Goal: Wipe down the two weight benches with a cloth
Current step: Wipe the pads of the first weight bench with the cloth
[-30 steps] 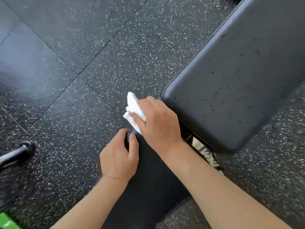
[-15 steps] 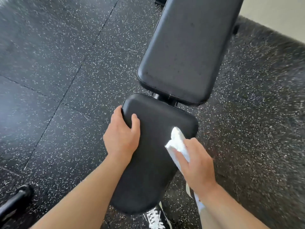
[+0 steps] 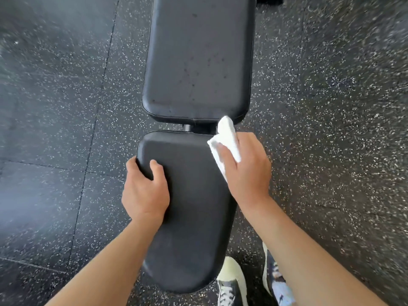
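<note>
The right hand [image 3: 247, 171] grips the cloth [image 3: 225, 138] at the seat's [image 3: 194, 206] far right corner. The left hand [image 3: 145, 191] clamps the seat's left edge. The seat's long axis runs toward the person; the backrest [image 3: 198, 58] lies beyond.

We see the seat pad's [image 3: 189, 208] middle bare between our left hand [image 3: 145, 191] and right hand [image 3: 247, 171] — the back pad [image 3: 198, 58] beyond lies unobstructed, speckled floor [image 3: 66, 107] open either side.

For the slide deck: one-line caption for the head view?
Right hand presses white cloth on seat pad's far right corner; left hand braces its left edge.
</note>
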`<state>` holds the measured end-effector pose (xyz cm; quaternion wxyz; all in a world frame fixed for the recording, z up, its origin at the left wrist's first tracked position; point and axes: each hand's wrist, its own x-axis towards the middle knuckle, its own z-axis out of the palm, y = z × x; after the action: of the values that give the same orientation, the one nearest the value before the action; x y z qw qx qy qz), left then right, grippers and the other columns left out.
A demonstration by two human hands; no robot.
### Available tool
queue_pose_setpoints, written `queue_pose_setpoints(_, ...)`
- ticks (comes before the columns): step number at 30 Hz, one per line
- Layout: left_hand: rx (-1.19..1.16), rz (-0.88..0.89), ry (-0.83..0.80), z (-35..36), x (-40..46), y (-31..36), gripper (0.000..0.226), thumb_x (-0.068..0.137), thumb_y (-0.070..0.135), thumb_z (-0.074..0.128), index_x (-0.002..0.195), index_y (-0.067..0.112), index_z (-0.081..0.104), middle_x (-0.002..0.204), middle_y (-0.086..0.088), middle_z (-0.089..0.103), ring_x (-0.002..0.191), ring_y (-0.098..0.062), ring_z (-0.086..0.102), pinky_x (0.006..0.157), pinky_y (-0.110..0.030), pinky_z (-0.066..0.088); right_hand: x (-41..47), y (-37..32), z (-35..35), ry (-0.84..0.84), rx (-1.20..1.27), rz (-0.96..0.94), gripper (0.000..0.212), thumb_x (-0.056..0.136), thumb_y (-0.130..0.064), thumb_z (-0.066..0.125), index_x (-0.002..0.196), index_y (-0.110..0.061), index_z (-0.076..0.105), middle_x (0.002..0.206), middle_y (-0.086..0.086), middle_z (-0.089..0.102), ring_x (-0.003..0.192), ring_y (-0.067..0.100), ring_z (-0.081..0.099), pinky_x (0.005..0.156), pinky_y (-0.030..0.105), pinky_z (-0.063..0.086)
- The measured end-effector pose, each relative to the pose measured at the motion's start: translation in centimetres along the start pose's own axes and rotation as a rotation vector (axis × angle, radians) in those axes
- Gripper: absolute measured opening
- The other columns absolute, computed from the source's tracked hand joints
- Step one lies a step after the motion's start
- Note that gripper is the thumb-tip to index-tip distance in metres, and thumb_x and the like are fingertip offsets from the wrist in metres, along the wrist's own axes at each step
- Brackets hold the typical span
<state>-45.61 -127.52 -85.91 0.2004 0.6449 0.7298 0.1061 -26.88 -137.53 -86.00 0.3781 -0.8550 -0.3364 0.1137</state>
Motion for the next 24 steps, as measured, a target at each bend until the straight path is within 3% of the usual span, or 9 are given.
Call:
queue_pose_setpoints(3, -0.014, -0.002, -0.001, 0.1, 0.0, 0.0, 0.055, 0.09, 0.064, 0.032, 0.13, 0.028, 0.045, 0.096, 0.001, 0.06, 0.084, -0.03, 0.051, 0.078, -0.043, 0.035, -4.0, 0.2, -0.1, 0.045, 0.063, 0.056, 0.04, 0.1, -0.052, 0.066, 0.089, -0.018, 0.048, 0.085, -0.007, 0.047, 0.075, 0.02, 0.045, 0.061, 0.04, 0.04)
queue_pose_setpoints(5, -0.007, -0.002, -0.013, 0.0, 0.0, 0.0, 0.054, 0.091, 0.063, 0.031, 0.129, 0.027, 0.045, 0.094, 0.005, 0.055, 0.083, -0.027, 0.046, 0.077, -0.041, 0.035, -7.3, -0.3, 0.0, 0.038, 0.078, 0.071, 0.039, 0.102, -0.056, 0.056, 0.09, -0.02, 0.046, 0.085, -0.009, 0.044, 0.074, 0.018, 0.043, 0.06, 0.036, 0.037)
queue_pose_setpoints(8, -0.021, 0.005, -0.037, -0.1, 0.3, -0.2, 0.053, 0.093, 0.062, 0.03, 0.126, 0.024, 0.046, 0.095, 0.002, 0.058, 0.083, -0.03, 0.049, 0.077, -0.042, 0.036, -11.1, -0.9, 0.2, 0.052, 0.137, 0.163, 0.033, 0.102, -0.055, 0.054, 0.092, -0.025, 0.047, 0.086, -0.014, 0.045, 0.075, 0.014, 0.045, 0.063, 0.029, 0.035)
queue_pose_setpoints(12, -0.012, 0.018, -0.038, 0.0, 0.4, -0.3, 0.05, 0.093, 0.061, 0.03, 0.121, 0.022, 0.046, 0.092, 0.001, 0.057, 0.083, -0.032, 0.049, 0.077, -0.044, 0.038, -12.3, -1.5, 0.6, 0.155, 0.238, 0.337, 0.03, 0.099, -0.069, 0.05, 0.093, -0.04, 0.041, 0.083, -0.018, 0.052, 0.077, 0.002, 0.052, 0.066, 0.016, 0.036)
queue_pose_setpoints(16, -0.006, 0.029, -0.027, 0.3, 0.5, -0.6, 0.053, 0.093, 0.061, 0.029, 0.123, 0.022, 0.046, 0.094, 0.003, 0.054, 0.085, -0.031, 0.048, 0.079, -0.042, 0.036, -8.5, -0.9, 1.2, 0.225, 0.332, 0.457, 0.036, 0.095, -0.065, 0.061, 0.092, -0.034, 0.043, 0.08, -0.013, 0.059, 0.072, 0.01, 0.055, 0.063, 0.036, 0.046)
queue_pose_setpoints(20, -0.013, 0.02, -0.029, 0.3, 0.7, -0.5, 0.056, 0.095, 0.061, 0.029, 0.128, 0.021, 0.047, 0.098, 0.001, 0.052, 0.087, -0.031, 0.045, 0.081, -0.045, 0.035, -0.6, 0.5, 0.9, 0.232, 0.41, 0.545, 0.033, 0.1, -0.048, 0.06, 0.095, -0.016, 0.05, 0.083, -0.001, 0.062, 0.077, 0.029, 0.056, 0.074, 0.048, 0.051)
queue_pose_setpoints(24, 0.008, 0.031, -0.027, 0.2, 0.6, -0.4, 0.06, 0.092, 0.065, 0.025, 0.126, 0.019, 0.047, 0.098, -0.004, 0.055, 0.087, -0.033, 0.047, 0.081, -0.046, 0.036, -1.8, 0.2, 0.6, 0.213, 0.43, 0.562, 0.034, 0.102, -0.046, 0.056, 0.093, -0.014, 0.047, 0.076, 0.002, 0.06, 0.073, 0.034, 0.054, 0.068, 0.049, 0.048)
